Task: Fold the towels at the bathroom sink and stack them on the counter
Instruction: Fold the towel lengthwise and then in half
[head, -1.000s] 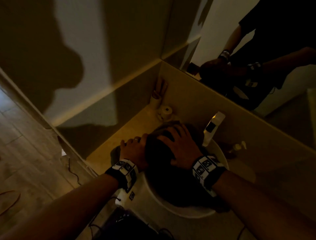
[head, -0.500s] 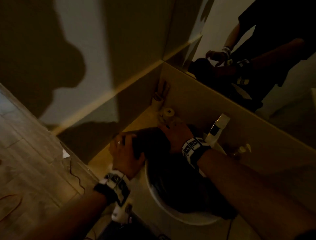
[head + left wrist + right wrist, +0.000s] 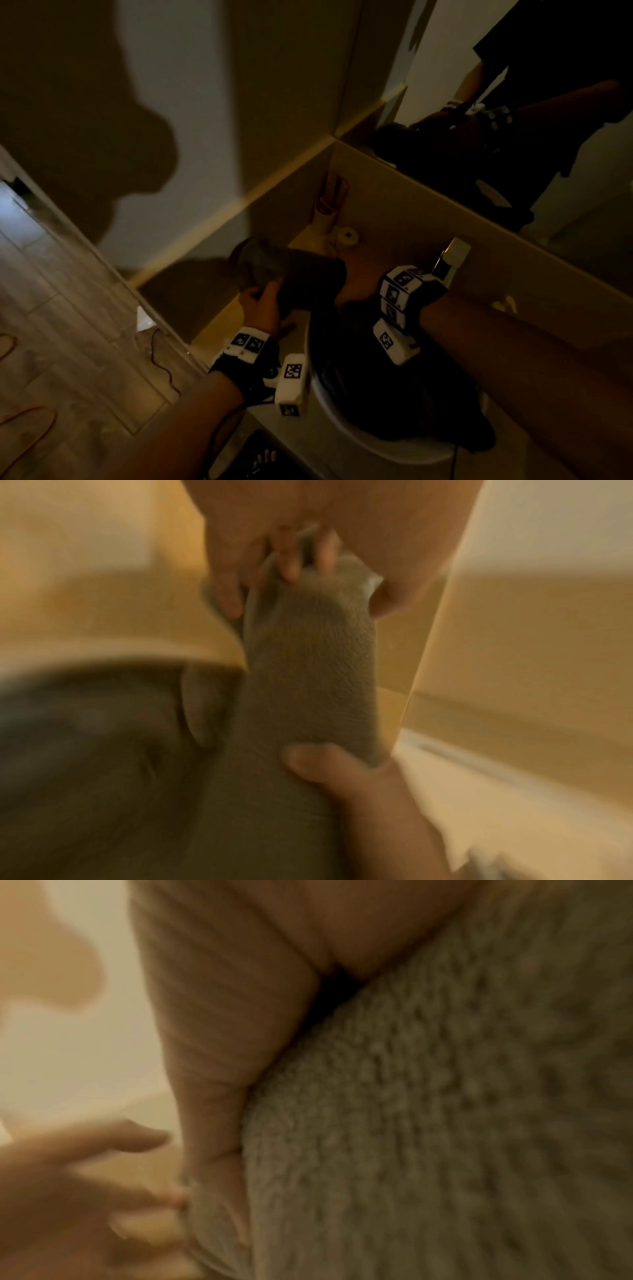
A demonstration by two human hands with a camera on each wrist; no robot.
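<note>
A grey towel (image 3: pixel 291 270) is held bunched above the counter (image 3: pixel 219 318), left of the sink. My left hand (image 3: pixel 260 301) grips its near end, thumb on top. My right hand (image 3: pixel 356 291) holds the far end and is mostly hidden behind the cloth. In the left wrist view the towel (image 3: pixel 308 669) stretches between my left hand (image 3: pixel 318 767) and the curled fingers of my right hand (image 3: pixel 301 558). The right wrist view shows terry cloth (image 3: pixel 411 1123) pressed against the palm. More dark towels (image 3: pixel 394 377) fill the white sink (image 3: pixel 342 428).
The faucet (image 3: pixel 448 263) stands behind the sink, close to my right wrist. A white cup (image 3: pixel 327 212) and a small white roll (image 3: pixel 347 236) occupy the back corner. A pump bottle (image 3: pixel 503 303) stands at the right. A wall bounds the counter's left; a mirror (image 3: pixel 513 154) rises behind.
Both hands lifted the grey towel off the heap in the sink and carried it left over the counter. My left hand went from lying on the heap to gripping the towel's near end.
</note>
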